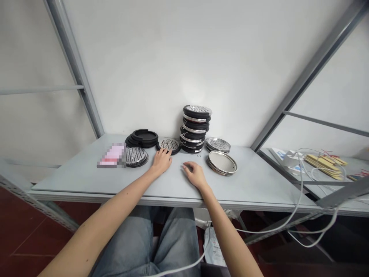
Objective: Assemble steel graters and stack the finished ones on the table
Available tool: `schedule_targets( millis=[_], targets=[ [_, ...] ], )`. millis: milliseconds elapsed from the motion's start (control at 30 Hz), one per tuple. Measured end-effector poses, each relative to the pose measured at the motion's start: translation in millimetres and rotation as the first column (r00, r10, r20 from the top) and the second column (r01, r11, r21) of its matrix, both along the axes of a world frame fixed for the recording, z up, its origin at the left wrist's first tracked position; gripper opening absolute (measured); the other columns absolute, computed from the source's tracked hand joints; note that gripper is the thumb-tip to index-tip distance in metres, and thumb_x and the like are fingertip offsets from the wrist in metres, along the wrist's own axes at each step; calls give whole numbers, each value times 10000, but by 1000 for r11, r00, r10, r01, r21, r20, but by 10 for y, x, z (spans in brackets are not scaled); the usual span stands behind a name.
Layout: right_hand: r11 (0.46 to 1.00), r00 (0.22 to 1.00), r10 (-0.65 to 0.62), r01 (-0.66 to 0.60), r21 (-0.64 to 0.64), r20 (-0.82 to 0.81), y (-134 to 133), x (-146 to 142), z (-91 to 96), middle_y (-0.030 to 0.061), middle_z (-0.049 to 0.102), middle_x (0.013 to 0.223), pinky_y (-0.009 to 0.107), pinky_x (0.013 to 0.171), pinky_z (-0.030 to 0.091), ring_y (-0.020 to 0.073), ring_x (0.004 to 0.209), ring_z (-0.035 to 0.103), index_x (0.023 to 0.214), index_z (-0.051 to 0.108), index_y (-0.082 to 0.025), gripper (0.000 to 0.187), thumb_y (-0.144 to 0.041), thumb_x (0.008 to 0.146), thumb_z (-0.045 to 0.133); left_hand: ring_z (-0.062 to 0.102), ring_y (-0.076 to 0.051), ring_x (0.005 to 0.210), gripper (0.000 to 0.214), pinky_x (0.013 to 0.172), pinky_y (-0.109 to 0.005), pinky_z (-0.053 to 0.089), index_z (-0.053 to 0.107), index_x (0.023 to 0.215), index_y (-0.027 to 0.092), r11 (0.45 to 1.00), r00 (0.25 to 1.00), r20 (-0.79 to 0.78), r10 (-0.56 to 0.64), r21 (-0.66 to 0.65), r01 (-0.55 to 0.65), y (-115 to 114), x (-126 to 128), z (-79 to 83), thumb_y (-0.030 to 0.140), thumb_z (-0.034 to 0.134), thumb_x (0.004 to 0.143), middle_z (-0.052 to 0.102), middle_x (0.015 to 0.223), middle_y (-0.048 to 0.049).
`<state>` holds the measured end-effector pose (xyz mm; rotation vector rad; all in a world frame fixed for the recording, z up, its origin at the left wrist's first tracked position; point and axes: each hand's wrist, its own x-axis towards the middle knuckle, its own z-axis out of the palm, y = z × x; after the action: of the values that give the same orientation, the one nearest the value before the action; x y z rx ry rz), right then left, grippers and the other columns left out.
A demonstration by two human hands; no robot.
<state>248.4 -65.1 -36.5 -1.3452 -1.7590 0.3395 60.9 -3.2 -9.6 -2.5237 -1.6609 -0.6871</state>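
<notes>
My left hand (163,160) reaches forward with its fingers stretched out, the tips at the near edge of a perforated metal disc in a black ring (169,145). My right hand (195,174) rests on the grey table (173,184) with fingers loosely curved and a gap between thumb and index; nothing shows in it. Just beyond it lies a small wire clip (198,156). Behind stands a tall stack of black rings and metal discs (196,127), with wire clips hanging from its left side. Right of that hand is a pile of shallow round metal lids (222,162).
Black rings (143,137) are piled at back left, with perforated discs (136,156) in front and a blurred pink item (112,156) beside them. More perforated metal discs (218,145) lie at back right. White cables (300,192) hang over the table's right edge.
</notes>
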Motion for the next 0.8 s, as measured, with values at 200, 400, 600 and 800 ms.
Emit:
schedule_targets(
  millis=[200,400,600,800],
  targets=[
    [1000,1000,-8,8,-19,13,-16,-12,16,102,718,1027,403,906,488,255,980,652,980,704,-183,247,-322,857,541,246,-399,1388,551,1099,-566,220,415,1408,178,998,999,-28,-16,-56,15,148,-11,-80,253,516,871,390,1479,-159],
    [1000,1000,-8,9,-30,29,-19,-22,28,96,720,1029,403,906,488,253,978,654,978,704,-183,241,-307,857,537,232,-414,1402,588,1087,-577,231,374,1421,160,992,998,-50,-42,-124,36,305,-30,-71,344,518,881,341,1507,-180],
    [999,1000,-9,9,-42,16,-15,-12,20,95,722,1033,403,913,485,257,987,655,981,709,-185,242,-306,854,542,206,-387,1417,611,1104,-523,223,338,1427,125,995,998,-52,22,-97,-27,324,-53,-77,356,514,890,299,1515,-210],
    [998,1000,-7,9,-64,28,-40,-18,54,82,722,1044,369,917,480,238,995,654,986,702,-171,241,-297,862,539,310,-342,1363,481,1089,-461,278,426,1373,116,994,993,-67,98,-49,-101,273,-7,-12,251,466,914,456,1381,-202]
  ],
)
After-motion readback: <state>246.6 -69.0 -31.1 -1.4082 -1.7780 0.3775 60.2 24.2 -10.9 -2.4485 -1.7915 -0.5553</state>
